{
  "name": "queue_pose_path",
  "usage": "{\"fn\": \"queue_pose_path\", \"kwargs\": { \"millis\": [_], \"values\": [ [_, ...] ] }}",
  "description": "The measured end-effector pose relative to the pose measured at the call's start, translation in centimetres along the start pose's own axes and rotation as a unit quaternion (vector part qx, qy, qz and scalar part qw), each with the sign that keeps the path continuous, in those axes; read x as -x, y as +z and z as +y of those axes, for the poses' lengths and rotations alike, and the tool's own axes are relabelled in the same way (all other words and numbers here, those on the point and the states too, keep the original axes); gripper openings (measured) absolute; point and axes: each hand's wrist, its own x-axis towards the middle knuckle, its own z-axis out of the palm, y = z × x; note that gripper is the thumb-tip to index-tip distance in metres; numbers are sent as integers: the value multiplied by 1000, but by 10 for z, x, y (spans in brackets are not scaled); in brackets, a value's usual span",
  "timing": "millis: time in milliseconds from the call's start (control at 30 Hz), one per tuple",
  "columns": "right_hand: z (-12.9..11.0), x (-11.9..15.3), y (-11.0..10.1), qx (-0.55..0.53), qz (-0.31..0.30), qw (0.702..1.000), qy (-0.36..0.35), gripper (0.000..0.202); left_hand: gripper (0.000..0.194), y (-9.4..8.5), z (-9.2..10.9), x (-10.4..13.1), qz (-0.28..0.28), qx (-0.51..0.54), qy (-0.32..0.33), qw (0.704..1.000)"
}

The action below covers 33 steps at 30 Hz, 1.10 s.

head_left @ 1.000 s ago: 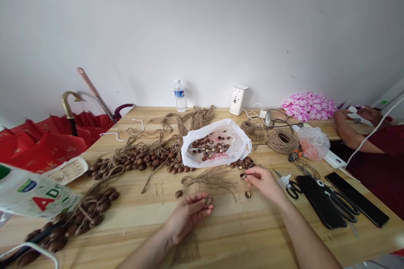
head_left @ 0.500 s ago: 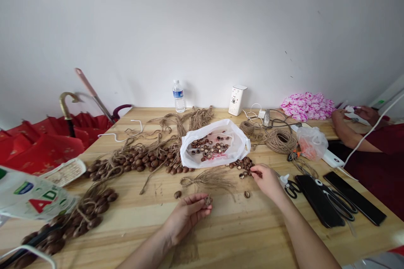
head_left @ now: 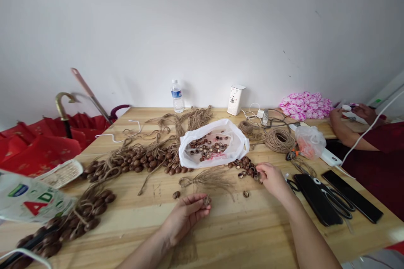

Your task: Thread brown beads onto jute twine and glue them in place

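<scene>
My left hand [head_left: 188, 214] pinches a small brown nutshell half [head_left: 206, 201] between thumb and fingertips, its hollow side partly showing. My right hand [head_left: 272, 180] is closed at the fingertips by the right end of a pile of nutshells [head_left: 244, 164]; what it pinches is too small to make out. Between the hands a loose shell [head_left: 245, 194] lies on the table, and another nutshell [head_left: 176, 194] rests left of my left hand. Just beyond is a braided twine bundle [head_left: 202, 180] with a frayed end. A white plastic bag [head_left: 189, 160] holding shells stands open behind it.
Strung nuts [head_left: 139, 159] spread leftward. Twine coils [head_left: 279, 140], scissors [head_left: 337, 201] and black phones [head_left: 352, 195] lie to the right. A water bottle [head_left: 177, 97] and white box [head_left: 236, 100] stand by the wall. Another person's arm [head_left: 350, 128] is at far right.
My right hand has shifted a little to the right along the shell pile and now covers most of the small white bottle beside it. My left hand has stayed put with its shell.
</scene>
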Motion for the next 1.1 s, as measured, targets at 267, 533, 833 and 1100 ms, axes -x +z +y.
{"fn": "queue_pose_path", "kwargs": {
  "millis": [267, 533, 833, 1100],
  "values": [
    [-26, 11, 13, 146, -96, 983, 57, 36, 13, 2, 1, 2, 1, 0, 3, 1000],
    [-36, 9, 1, -87, -44, 994, -45, 28, 14, 2, 1, 1, -4, 3, 2, 1000],
    [-95, 32, 47, -584, -139, 795, -81, 12, 14, 6, 3, 4, -14, 7, 7, 1000],
    [-109, 38, 60, -462, -57, 874, -136, 14, 12, 5, 3, 2, -10, 12, 12, 1000]
  ]
}}
